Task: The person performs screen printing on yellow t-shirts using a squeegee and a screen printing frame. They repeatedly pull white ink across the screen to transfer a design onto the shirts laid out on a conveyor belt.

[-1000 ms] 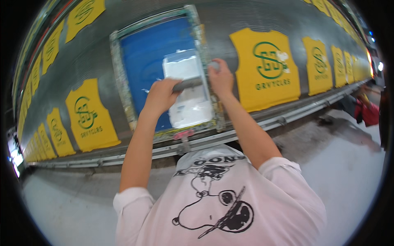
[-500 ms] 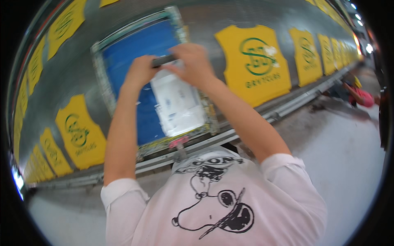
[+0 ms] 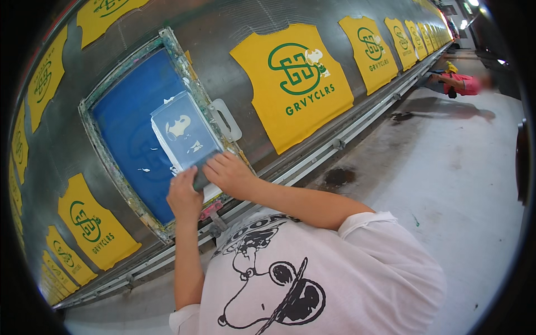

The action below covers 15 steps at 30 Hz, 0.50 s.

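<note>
Gripping a squeegee's dark bar (image 3: pixel 201 178), both hands are working side by side; the left hand (image 3: pixel 185 194) is wrapping its fingers around one end, while the right hand (image 3: pixel 230 176) is holding its fingers closed over the other; the bar is sitting over the near end of a blue screen (image 3: pixel 124 125), whose stained frame (image 3: pixel 180 60) is lying on a dark table (image 3: pixel 215 33); white ink (image 3: pixel 161 140) is edging a patch with pale shapes; a whitish plastic handle (image 3: pixel 233 118) is resting at the frame's right side; a pink clamp (image 3: pixel 211 210) is standing by its near edge; yellow shirt panels (image 3: pixel 329 114) with green prints are lying on both sides.
</note>
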Available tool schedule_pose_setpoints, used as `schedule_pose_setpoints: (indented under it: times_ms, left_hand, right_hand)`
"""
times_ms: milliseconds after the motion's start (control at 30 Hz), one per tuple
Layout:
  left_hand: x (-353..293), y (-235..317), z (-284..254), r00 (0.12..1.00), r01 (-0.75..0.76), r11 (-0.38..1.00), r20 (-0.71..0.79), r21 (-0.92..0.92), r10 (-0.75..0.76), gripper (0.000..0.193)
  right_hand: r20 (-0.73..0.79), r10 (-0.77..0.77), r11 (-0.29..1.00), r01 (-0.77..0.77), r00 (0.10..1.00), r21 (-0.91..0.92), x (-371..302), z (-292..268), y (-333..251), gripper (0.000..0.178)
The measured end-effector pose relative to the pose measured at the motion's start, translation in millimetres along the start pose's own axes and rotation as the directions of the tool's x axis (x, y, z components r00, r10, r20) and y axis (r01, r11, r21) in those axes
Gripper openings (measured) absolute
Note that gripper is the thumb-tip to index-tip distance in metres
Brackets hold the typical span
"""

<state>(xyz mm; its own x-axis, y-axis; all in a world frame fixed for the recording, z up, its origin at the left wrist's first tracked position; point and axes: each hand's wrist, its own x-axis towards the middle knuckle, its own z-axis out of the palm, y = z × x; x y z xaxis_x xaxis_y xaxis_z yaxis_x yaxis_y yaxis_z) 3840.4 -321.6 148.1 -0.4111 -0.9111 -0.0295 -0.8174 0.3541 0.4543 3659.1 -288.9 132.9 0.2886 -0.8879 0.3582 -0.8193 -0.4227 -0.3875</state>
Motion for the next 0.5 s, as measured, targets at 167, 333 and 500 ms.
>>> schedule_pose_setpoints:
  times_ms: [167,333,500]
  left_hand:
    - [64,-6,-51,0.859,0.168,0.986,0.491,-0.002,-0.145,0.031]
    - [172,-40,-60,0.968,0.085,0.995,0.233,0.042,-0.093,0.034]
    - [140,-42,-25,0.997,0.077,0.997,0.030,0.033,-0.078,0.023]
  right_hand:
    - [0.257,-0.010,1.000,0.011,0.966,-0.001,43,9,25,0.009]
    - [0.108,0.007,1.000,-0.006,0.994,-0.008,157,8,84,0.014]
    - [0.004,0.046,0.999,-0.046,0.999,0.025,125,29,75,0.016]
